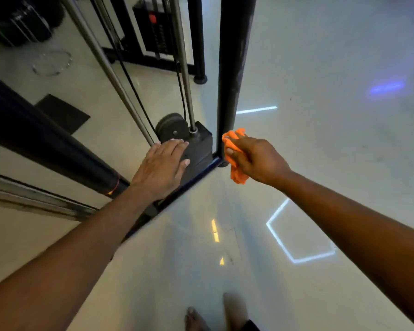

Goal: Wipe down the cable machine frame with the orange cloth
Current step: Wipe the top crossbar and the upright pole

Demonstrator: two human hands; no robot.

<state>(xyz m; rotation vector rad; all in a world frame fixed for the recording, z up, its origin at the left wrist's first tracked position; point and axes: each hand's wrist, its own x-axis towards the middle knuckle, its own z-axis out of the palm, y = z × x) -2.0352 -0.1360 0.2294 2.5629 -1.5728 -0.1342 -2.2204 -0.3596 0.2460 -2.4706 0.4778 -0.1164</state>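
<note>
The cable machine's black upright post point(232, 68) rises from the floor at the centre of the head view. My right hand point(256, 158) grips the crumpled orange cloth point(234, 151) and holds it against the lower part of this post, near its foot. My left hand point(163, 163) lies flat, fingers straight, on top of the black block point(201, 144) at the machine's base. A black pulley wheel point(172, 127) sits just behind that block, with steel guide rods point(184, 68) and a black cable running up from it.
A thick dark frame tube point(46, 144) slants in from the left, and a blue-edged base rail point(189, 182) runs under my left hand. A weight stack point(158, 32) stands at the back. Glossy pale floor point(320, 115) spreads to the right. Bare feet point(196, 318) show at the bottom.
</note>
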